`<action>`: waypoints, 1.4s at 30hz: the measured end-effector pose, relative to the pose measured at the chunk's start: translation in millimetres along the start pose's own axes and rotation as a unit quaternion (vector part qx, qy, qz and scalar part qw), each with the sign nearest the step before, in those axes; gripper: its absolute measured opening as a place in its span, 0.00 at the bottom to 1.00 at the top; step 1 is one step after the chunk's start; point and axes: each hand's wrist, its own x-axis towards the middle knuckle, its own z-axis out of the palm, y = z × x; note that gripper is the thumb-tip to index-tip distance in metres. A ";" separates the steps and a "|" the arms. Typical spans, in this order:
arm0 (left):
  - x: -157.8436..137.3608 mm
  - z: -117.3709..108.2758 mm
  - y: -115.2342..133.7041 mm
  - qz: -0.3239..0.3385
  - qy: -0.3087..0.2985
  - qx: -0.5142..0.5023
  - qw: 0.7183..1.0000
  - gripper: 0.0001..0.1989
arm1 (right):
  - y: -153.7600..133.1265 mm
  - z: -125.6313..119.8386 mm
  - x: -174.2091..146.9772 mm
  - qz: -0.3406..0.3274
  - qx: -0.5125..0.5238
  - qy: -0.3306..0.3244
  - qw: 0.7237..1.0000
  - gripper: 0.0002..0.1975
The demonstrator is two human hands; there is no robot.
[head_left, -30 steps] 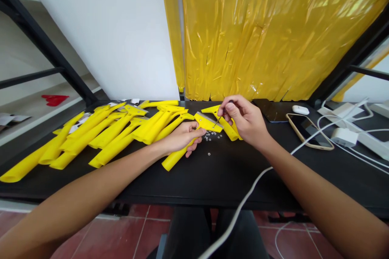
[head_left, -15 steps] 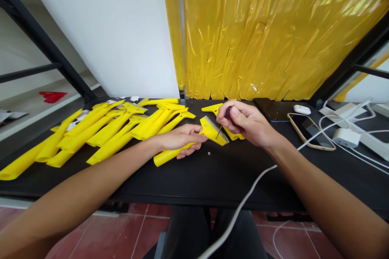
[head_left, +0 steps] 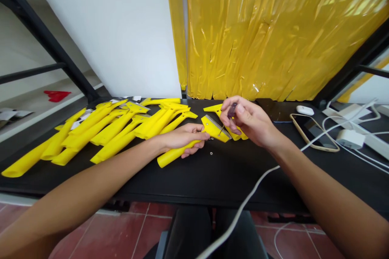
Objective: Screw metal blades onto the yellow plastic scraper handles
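My left hand [head_left: 182,138] grips the handle of a yellow plastic scraper [head_left: 170,155] lying across the black table [head_left: 212,178]. The scraper's wide head [head_left: 214,128] carries a metal blade edge. My right hand [head_left: 247,123] holds a small screwdriver [head_left: 228,118] with a dark handle, its thin tip pressed on the scraper head. A small loose metal ring [head_left: 210,153] lies on the table just below the head. Another yellow scraper [head_left: 217,109] lies behind my right hand.
A pile of several yellow scrapers [head_left: 100,133] covers the table's left half. Right of my hands lie two phones [head_left: 313,131], a white earbud case [head_left: 304,110], white chargers [head_left: 349,139] and cables [head_left: 252,188]. Yellow plastic sheeting [head_left: 273,32] hangs behind.
The scraper was drawn slightly nearer and tilted, covering the little heap of metal rings. My right hand shifted the screwdriver tip onto the scraper head.
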 end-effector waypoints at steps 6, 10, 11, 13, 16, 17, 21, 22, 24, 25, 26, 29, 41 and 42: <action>-1.6 1.7 1.0 -0.007 -0.003 0.008 1.000 0.15 | -2.3 -0.8 0.1 -0.025 -0.083 0.048 0.995 0.12; -2.0 2.7 1.5 -0.012 0.004 0.010 1.000 0.16 | -3.6 -0.3 -0.7 -0.002 -0.064 0.020 0.998 0.16; -1.9 2.7 1.4 -0.014 0.005 0.010 1.000 0.16 | -3.0 0.6 -0.5 0.002 -0.054 0.017 0.998 0.15; -1.6 2.8 0.9 -0.015 0.006 0.010 1.000 0.16 | -1.7 2.5 0.1 0.001 -0.041 0.021 0.999 0.13; -1.4 3.1 0.5 -0.016 0.009 0.012 1.000 0.16 | -2.0 3.7 0.4 0.000 -0.045 0.021 0.999 0.11; -1.4 3.3 0.6 -0.017 0.012 0.012 1.000 0.16 | -2.5 3.5 0.2 0.004 -0.047 0.019 0.999 0.11; -1.5 4.4 2.2 -0.023 0.025 0.010 0.999 0.16 | -2.2 1.8 0.0 0.019 -0.025 0.028 0.999 0.15; -1.5 4.7 2.6 -0.023 0.027 0.010 0.999 0.16 | -1.1 1.7 0.2 0.016 -0.018 0.033 0.999 0.15; -1.5 4.9 3.0 -0.022 0.029 0.012 0.999 0.16 | 1.1 1.6 0.9 0.005 -0.013 0.042 0.999 0.14; -1.5 4.9 3.0 -0.021 0.028 0.012 0.999 0.16 | 1.8 1.7 1.1 -0.002 -0.014 0.047 0.999 0.13; -1.4 4.8 2.8 -0.022 0.028 0.011 0.999 0.16 | 2.0 1.8 1.0 -0.006 -0.019 0.051 0.998 0.13; -1.4 4.4 2.5 -0.022 0.025 0.009 0.999 0.16 | -0.3 2.1 0.0 -0.004 -0.047 0.060 0.997 0.12; -1.6 2.7 1.4 -0.023 0.013 0.008 1.000 0.17 | -2.3 4.2 0.2 -0.010 -0.045 0.061 0.997 0.12; -1.5 2.6 1.3 -0.024 0.014 0.007 1.000 0.17 | -2.7 4.3 -0.3 -0.003 -0.042 0.059 0.997 0.13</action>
